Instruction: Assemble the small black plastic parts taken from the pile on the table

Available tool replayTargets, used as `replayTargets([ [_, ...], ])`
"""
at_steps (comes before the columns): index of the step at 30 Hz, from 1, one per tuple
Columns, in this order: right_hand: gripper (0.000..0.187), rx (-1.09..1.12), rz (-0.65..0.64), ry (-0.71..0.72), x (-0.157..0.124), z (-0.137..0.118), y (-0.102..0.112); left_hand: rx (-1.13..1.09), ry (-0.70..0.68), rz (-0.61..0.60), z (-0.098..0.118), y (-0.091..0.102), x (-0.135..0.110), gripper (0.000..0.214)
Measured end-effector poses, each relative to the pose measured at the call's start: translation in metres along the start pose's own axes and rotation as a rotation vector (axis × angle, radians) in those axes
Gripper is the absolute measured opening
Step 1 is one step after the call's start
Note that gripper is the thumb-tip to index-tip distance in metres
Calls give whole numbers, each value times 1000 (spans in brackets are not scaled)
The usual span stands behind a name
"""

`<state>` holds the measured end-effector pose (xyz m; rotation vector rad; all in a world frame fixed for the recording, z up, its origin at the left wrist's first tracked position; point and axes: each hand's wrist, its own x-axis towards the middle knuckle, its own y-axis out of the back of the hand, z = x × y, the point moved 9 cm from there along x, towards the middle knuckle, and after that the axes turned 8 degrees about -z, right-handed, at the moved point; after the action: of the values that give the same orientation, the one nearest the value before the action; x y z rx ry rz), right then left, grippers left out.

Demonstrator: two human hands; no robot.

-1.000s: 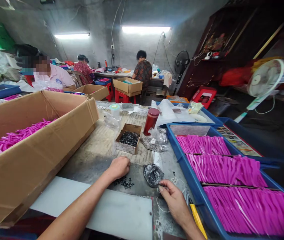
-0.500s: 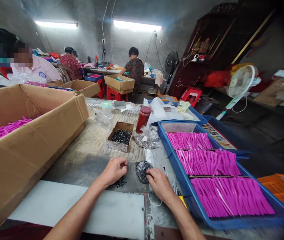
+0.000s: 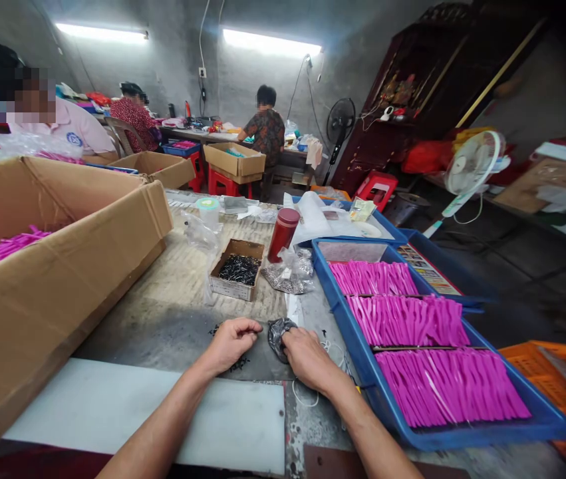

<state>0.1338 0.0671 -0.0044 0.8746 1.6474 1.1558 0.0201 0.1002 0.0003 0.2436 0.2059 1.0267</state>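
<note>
My left hand [image 3: 230, 342] rests curled on the worktable [image 3: 177, 313], fingers pinched over a scatter of small black parts [image 3: 237, 364]; what it pinches is too small to name. Just to its right, my right hand [image 3: 305, 356] is closed on a crumpled clear plastic bag of dark parts [image 3: 277, 330]. The two hands nearly touch. A white board [image 3: 163, 412] lies under my forearms.
A big cardboard box [image 3: 63, 266] with pink pieces stands at the left. A blue tray [image 3: 357, 346] with rows of magenta strips is at the right. Behind are a small carton of black parts [image 3: 237, 269], a red bottle [image 3: 283, 234] and shiny bags. Other people sit at far tables.
My right hand has slid left from the table near the tray onto the plastic bag, meeting the left hand. The view has swung to the right.
</note>
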Motion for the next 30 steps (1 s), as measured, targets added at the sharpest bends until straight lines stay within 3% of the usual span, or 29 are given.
replayTargets([
  [9, 14, 63, 44, -18, -2, 5, -2, -231, 107, -105, -22, -17, 0, 15],
  [19, 15, 11, 98, -13, -2, 0, 0, -350, 103, -153, -19, -26, -1, 7],
  [30, 14, 286, 299, 0, -9, 14, 2, -319, 121, -185, -17, -30, -4, 14],
])
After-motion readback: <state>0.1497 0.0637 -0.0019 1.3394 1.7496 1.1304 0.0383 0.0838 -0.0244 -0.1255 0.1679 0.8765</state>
